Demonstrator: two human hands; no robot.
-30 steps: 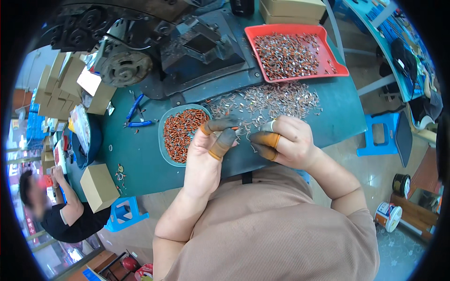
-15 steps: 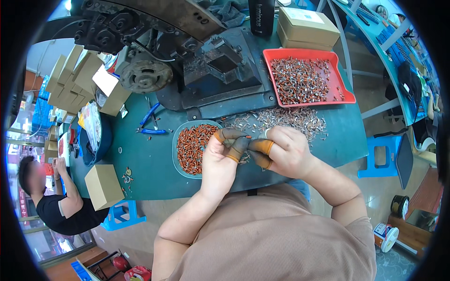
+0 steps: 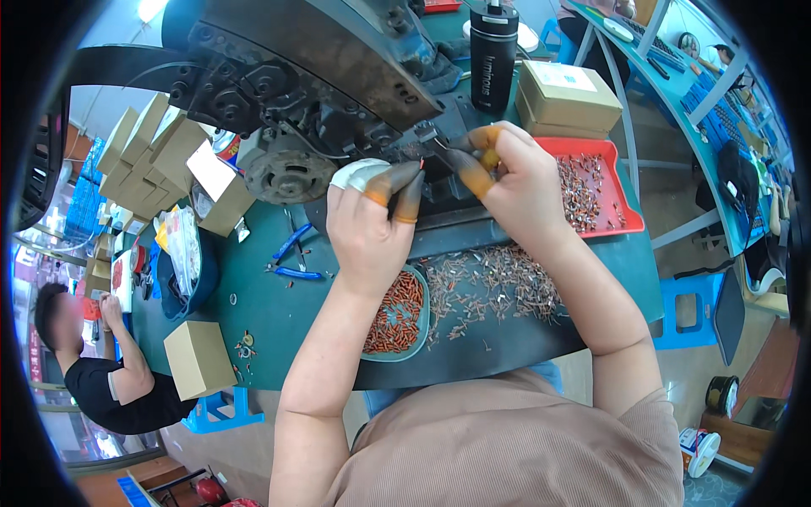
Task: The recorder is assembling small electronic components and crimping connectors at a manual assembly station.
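Both my hands are raised at the front of a dark metal press machine (image 3: pixel 296 59), with stained finger cots on thumbs and fingertips. My left hand (image 3: pixel 367 224) is closed in a pinch on a small orange-red part (image 3: pixel 421 164). To its right, the thumb and forefinger of my right hand (image 3: pixel 519 182) come together beside the press head; what they hold is too small to make out. Under my left wrist stands a pale green tray (image 3: pixel 427 317) of small orange metal-ended parts, partly hidden by the forearm. Loose silvery-brown pieces (image 3: pixel 490 291) lie spread on the table below my hands.
A red tray (image 3: pixel 623 211) of mixed small parts stands right of my right hand, with cardboard boxes (image 3: pixel 568 93) and a black bottle (image 3: pixel 493 59) behind. Blue-handled pliers (image 3: pixel 297 273) lie left. A person (image 3: pixel 110 363) sits at far left.
Both hands have moved up and forward from above the table edge to the press, and have drawn apart. The view has shifted, showing more of the machine.
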